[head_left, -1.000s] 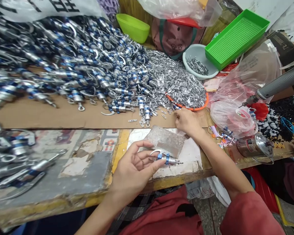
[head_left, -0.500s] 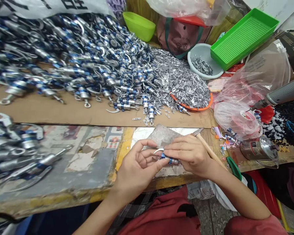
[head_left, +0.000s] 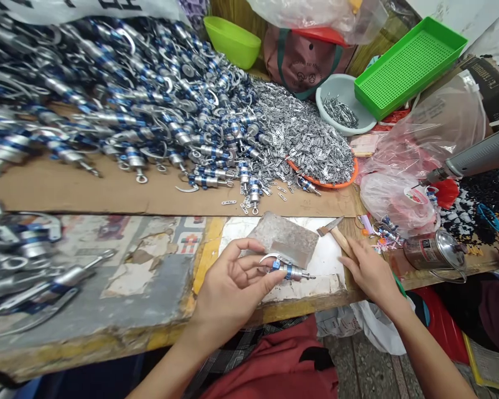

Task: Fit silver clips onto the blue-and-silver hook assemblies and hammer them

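My left hand pinches a small silver-and-blue metal fitting between thumb and fingers. A curved silver lever arches from its left end, and a thin pin sticks out at the right. Beneath the fitting are a worn grey metal block and a white board. To the right, my right hand is closed around the wooden handle of a hammer. The hammer's head points up and left, close to the board's far right corner; the lower handle is hidden by the hand.
Similar fittings pile high at the back left, with more on the near left. Small perforated plates heap over an orange-rimmed tray. Pins fill a pale bowl. A lidded metal mug and a grey power tool are at right.
My right hand has left the fitting and moved right onto the hammer handle. My left hand keeps hold of the fitting, whose right end now shows.
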{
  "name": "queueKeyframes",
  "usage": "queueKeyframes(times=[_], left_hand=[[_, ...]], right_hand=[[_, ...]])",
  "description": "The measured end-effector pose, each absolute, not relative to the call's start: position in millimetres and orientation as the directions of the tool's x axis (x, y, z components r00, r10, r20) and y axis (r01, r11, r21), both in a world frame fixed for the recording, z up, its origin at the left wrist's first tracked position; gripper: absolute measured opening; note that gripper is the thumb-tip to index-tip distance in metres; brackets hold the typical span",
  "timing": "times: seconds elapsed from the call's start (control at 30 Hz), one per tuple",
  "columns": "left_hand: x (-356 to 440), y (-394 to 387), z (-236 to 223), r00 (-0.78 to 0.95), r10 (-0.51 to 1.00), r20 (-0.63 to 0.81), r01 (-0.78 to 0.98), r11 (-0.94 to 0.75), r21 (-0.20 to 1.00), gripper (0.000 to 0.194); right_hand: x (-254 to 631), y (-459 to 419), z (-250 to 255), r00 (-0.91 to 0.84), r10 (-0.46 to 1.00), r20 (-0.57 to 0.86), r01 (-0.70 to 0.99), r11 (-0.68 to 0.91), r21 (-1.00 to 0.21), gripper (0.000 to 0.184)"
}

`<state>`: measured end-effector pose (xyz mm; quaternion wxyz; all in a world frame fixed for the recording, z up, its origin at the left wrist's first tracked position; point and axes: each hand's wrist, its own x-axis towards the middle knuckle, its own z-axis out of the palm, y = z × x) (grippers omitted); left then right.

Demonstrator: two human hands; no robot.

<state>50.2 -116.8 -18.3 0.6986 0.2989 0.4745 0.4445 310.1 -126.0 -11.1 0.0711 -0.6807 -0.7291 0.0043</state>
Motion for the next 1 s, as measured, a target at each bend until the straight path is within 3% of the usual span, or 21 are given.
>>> queueKeyframes(times=[0.07,0.2,0.3,0.43,0.57,0.7,0.83,0.9,1.0], left_hand=[[49.9,-116.2,-18.4,0.159,0.905,-0.395,-0.335,0.426,0.841,0.047],[49.6,-115.8,-17.9,0.159,0.900,-0.406,-0.328,0.436,0.838,0.047],[50.2,-115.8,-17.0,0.151,0.900,-0.408,-0.326,0.435,0.839,0.047],[51.7,-115.6,-14.9,0.146,0.904,-0.402,-0.340,0.427,0.838,0.049],[52.9,-115.4,-12.7,0.126,0.904,-0.409,-0.370,0.425,0.826,0.051],[53.3,-114.8,-11.5,0.092,0.903,-0.420,-0.352,0.425,0.834,0.053],[51.4,-117.0,-11.8,0.078,0.911,-0.405,-0.254,0.411,0.876,0.043],[49.2,-119.0,-12.5,0.081,0.942,-0.325,-0.126,0.333,0.934,0.027],[44.9,-120.2,-13.8,0.049,0.997,-0.064,0.094,0.059,0.994,0.008]], right_hand=[[313.3,-129.3,-11.8,-0.050,0.998,0.040,0.984,0.056,-0.169,0.028],[293.4,-139.0,11.6,-0.194,0.957,0.215,0.897,0.261,-0.355,0.030],[275.9,-145.4,34.0,-0.444,0.869,0.218,0.802,0.495,-0.336,0.052],[264.2,-146.1,43.9,-0.548,0.812,0.200,0.768,0.584,-0.264,0.065],[259.3,-146.6,36.2,-0.551,0.817,0.170,0.784,0.576,-0.232,0.064],[263.6,-150.7,25.0,-0.492,0.848,0.194,0.795,0.529,-0.297,0.058],[292.2,-144.0,6.3,-0.252,0.941,0.227,0.848,0.328,-0.417,0.046],[310.1,-135.3,-4.0,-0.148,0.971,0.186,0.892,0.212,-0.399,0.043],[319.5,-115.9,-12.5,-0.102,0.987,0.122,0.959,0.130,-0.251,0.035]])
